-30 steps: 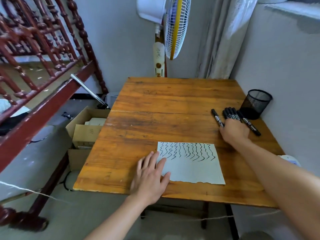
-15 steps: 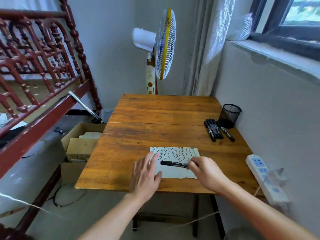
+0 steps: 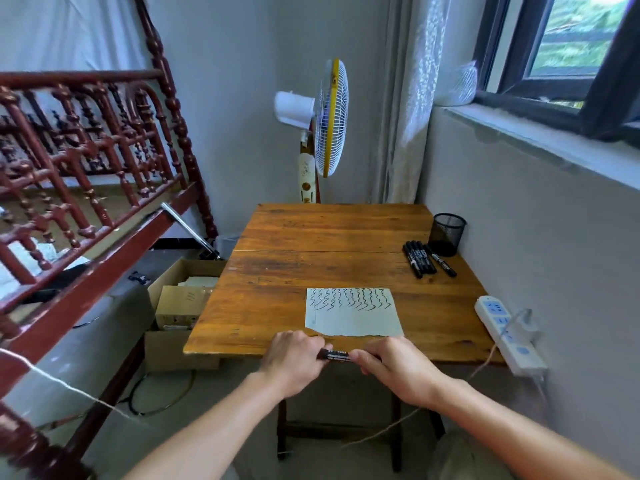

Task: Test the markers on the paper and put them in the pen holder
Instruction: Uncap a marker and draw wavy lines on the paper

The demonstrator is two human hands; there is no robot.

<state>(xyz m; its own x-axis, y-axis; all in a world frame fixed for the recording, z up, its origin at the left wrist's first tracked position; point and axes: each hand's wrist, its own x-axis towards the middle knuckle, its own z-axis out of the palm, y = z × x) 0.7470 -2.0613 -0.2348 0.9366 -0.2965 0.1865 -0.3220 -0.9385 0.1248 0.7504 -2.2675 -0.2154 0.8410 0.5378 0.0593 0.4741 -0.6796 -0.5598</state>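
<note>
Marker (image 3: 335,355) at 6 o'clock: I'm gripping it, left hand (image 3: 294,362) and right hand (image 3: 391,367) fingers clamping opposite ends. Light, rigid, slick plastic; I'm judging the cap needs pulling.

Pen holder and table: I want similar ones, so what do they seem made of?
The pen holder looks like black wire mesh, probably metal: fine see-through grid, matte. The table looks like solid wood planks with a worn amber varnish: visible grain, a seam between the boards, dark scuffs.

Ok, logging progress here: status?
Both hands, left hand and right hand, on one marker at table edge. Paper squiggled. Holder looks empty. Nothing in the way.
</note>
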